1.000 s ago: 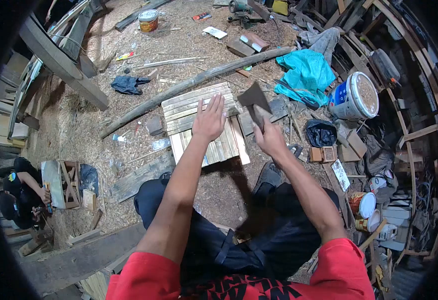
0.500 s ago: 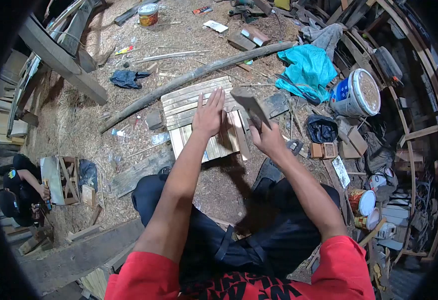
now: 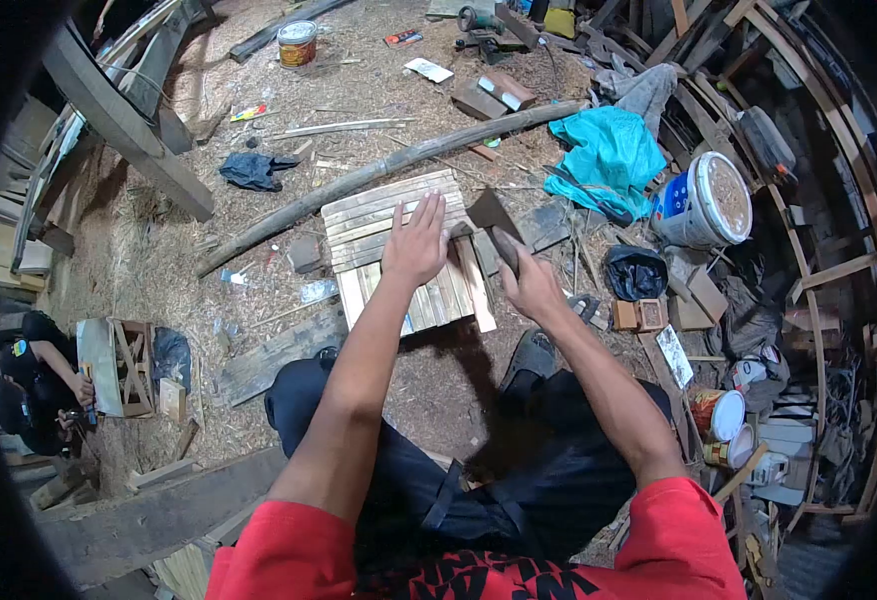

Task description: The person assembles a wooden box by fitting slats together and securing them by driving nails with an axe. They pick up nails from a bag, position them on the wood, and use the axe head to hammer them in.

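A small box-like piece built of pale wooden slats point(image 3: 364, 222) sits on the ground in front of my knees, its upper slats crosswise and its lower ones lengthwise. My left hand point(image 3: 417, 243) lies flat on the upper slats with the fingers stretched out. Beside its right edge, my right hand point(image 3: 531, 287) is closed around the handle of a hatchet-like tool point(image 3: 491, 212). The tool's broad dark blade points up and away from me, close to the slats' right side.
A long pole point(image 3: 399, 158) lies beyond the slatted piece. To the right are a turquoise cloth point(image 3: 611, 155), a white-and-blue bucket point(image 3: 674, 200) and a black plastic bag point(image 3: 637, 272). At far left, another person point(image 3: 49, 365) works at a wooden frame point(image 3: 131, 365). Wood shavings cover the ground.
My right hand has shifted slightly and turned the tool, so its broad blade face now shows. My left hand stays on the slats; the whole view has moved a little.
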Available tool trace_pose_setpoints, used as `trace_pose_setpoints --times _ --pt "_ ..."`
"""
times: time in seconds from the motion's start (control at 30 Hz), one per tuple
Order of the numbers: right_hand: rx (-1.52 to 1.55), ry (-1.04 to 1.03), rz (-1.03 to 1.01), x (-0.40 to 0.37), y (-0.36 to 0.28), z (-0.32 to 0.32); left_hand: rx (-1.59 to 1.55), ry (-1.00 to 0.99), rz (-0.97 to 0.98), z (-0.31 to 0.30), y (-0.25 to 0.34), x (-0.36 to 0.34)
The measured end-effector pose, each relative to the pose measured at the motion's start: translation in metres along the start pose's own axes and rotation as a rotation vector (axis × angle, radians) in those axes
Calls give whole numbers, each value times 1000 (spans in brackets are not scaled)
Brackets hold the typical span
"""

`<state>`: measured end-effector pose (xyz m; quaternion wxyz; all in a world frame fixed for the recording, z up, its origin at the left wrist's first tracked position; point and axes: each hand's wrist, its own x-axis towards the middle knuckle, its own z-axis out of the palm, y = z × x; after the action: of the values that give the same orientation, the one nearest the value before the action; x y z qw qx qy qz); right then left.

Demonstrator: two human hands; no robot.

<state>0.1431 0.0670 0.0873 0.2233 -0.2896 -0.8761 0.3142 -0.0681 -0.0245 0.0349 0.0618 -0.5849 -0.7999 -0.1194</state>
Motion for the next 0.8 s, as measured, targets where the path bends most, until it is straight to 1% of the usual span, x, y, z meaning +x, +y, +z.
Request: trace_pose_setpoints --times 0.03,0.1,0.17,0.2,0.23,0.27,0.3,0.4,0.5,0.53,0.57,0.63,0.73,0.8 --pt "1 27 26 0 -5 0 17 2 5 0 -1 1" --pt "24 -12 47 -2 -14 -9 40 -15 6 4 -1 -1" --pt "68 -18 56 -5 -21 -11 23 19 9 6 -1 -3" --pt "-40 -24 53 -9 -2 1 26 32 13 9 -1 -5" --pt "-37 -55 38 -7 6 5 32 55 19 7 0 -3" --pt "-33 -86 24 -6 13 8 10 31 14 4 0 -2" --pt "-158 -127 97 -6 7 1 5 28 13 2 0 -1" --pt "-25 31 92 -1 -6 -8 -9 23 14 2 -2 0" --pt "85 108 -52 -2 -18 -12 -17 33 17 2 -2 -1" --pt "62 142 -62 -6 -26 -10 -32 31 15 4 -2 -1" --pt "-4 34 -57 -7 8 6 -37 14 19 4 0 -3" --pt "-197 -137 139 -7 4 0 -30 4 21 2 -1 0" --pt "-53 -87 213 1 -13 -13 -38 1 -2 1 2 -2" --pt "57 29 40 2 -25 -16 -19 -14 -2 0 2 -3"
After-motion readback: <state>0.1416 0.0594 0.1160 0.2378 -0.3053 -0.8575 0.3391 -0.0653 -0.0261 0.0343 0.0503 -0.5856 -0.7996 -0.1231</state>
